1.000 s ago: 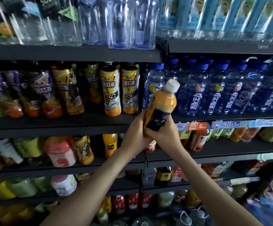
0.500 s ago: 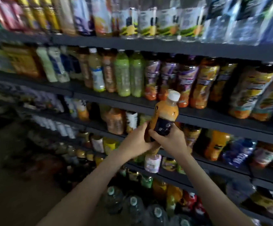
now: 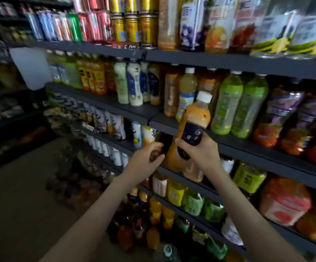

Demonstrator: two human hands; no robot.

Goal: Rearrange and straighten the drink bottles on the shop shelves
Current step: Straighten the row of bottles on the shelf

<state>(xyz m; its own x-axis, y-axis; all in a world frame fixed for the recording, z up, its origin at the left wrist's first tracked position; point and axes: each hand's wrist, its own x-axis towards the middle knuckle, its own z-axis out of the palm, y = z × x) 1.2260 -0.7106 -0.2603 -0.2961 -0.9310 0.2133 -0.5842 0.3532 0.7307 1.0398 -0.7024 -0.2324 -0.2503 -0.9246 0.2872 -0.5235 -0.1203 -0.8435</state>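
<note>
Two raised hands: right grip (image 3: 200,151) around tilted orange bottle (image 3: 196,114), left grip (image 3: 147,155) curled alongside, hold unclear

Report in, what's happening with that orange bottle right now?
Right hand grips orange bottle, tilted, off the shelf. Left hand at its base, grip unclear. Green bottles close behind.

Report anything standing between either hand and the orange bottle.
Nothing visible does. The right hand already grips the orange bottle round its middle; the left hand is curled beside its lower part, contact unclear.
</note>
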